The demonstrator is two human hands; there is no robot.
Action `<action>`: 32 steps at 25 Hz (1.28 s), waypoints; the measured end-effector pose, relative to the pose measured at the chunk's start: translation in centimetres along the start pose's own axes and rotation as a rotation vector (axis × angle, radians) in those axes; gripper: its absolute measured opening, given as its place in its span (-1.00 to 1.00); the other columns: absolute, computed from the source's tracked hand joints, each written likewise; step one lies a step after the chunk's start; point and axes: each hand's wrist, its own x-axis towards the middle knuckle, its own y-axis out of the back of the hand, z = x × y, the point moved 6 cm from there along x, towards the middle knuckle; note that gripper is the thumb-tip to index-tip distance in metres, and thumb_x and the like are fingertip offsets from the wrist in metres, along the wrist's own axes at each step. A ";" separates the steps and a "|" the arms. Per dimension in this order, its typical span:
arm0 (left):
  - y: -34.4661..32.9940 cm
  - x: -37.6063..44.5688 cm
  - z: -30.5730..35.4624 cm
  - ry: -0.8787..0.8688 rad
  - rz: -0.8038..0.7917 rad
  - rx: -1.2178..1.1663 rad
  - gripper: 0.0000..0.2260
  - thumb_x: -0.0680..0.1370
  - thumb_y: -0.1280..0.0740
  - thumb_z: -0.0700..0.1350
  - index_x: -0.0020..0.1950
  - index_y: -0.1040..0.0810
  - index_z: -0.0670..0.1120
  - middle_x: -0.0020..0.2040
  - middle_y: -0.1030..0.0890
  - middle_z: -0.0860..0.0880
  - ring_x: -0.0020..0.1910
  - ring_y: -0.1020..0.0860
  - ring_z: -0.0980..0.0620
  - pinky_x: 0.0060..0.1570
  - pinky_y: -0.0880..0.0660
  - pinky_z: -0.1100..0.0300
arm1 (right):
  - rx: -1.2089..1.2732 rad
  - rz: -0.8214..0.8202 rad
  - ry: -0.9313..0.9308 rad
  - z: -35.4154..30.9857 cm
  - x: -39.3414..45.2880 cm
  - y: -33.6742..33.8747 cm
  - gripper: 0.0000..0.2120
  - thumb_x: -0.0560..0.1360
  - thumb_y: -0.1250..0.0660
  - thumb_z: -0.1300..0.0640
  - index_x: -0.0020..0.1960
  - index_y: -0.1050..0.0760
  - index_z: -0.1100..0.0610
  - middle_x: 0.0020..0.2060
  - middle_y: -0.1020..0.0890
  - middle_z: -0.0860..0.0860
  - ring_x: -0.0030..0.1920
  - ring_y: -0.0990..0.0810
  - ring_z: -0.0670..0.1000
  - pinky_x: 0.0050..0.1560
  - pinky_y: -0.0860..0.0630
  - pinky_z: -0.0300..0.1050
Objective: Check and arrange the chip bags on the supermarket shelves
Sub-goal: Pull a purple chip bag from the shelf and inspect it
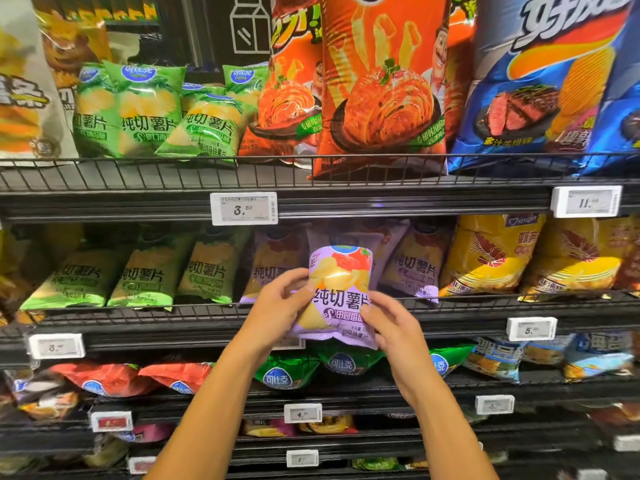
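A small purple chip bag (341, 289) is held upright in front of the second shelf (207, 315). My left hand (282, 304) grips its left edge, thumb across the front. My right hand (389, 323) pinches its lower right corner. Behind it, more purple bags (414, 271) lean on that shelf, with green bags (149, 278) to the left and yellow shrimp-stick bags (491, 258) to the right.
The top shelf (156, 176) carries green chip bags (149, 109), tall orange bags (381, 88) and blue bags (547, 84). Price tags (244, 208) hang on the shelf rails. Lower shelves hold red bags (104, 377), dark green bags (287, 372) and blue ones (498, 356).
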 end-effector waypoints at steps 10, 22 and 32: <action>0.2 8.4 2.7 0.178 0.103 0.551 -0.70 0.57 -0.31 -0.08 0.17 -0.57 -0.28 0.08 -0.62 -0.24 0.00 -0.61 -0.17 -0.05 -0.56 0.06 | -0.533 0.106 0.097 -3.7 9.0 1.0 -0.62 0.55 -0.39 0.13 0.05 -0.48 0.49 -0.18 -0.58 0.39 -0.21 -0.44 0.01 -0.15 -0.34 -0.06; 0.9 7.6 -0.7 0.245 0.152 0.513 -0.66 0.54 -0.35 0.04 -0.35 -0.42 -0.11 -0.40 -0.45 -0.01 -0.36 -0.52 0.05 -0.42 -0.27 0.18 | -0.717 0.052 0.030 -1.6 9.6 1.2 -0.67 0.51 -0.46 0.00 -0.21 -0.36 0.12 -0.35 -0.38 -0.03 -0.34 -0.38 -0.01 -0.32 -0.26 -0.07; 1.3 4.4 -0.2 0.132 0.058 0.309 -0.76 0.59 -0.33 0.06 0.17 -0.49 -0.03 0.18 -0.58 -0.03 0.07 -0.58 0.06 0.09 -0.57 0.13 | -0.615 -0.098 0.073 -2.5 7.9 0.9 -0.48 0.57 -0.40 0.04 0.48 -0.37 0.11 0.30 -0.49 -0.10 0.18 -0.46 -0.07 0.13 -0.34 -0.14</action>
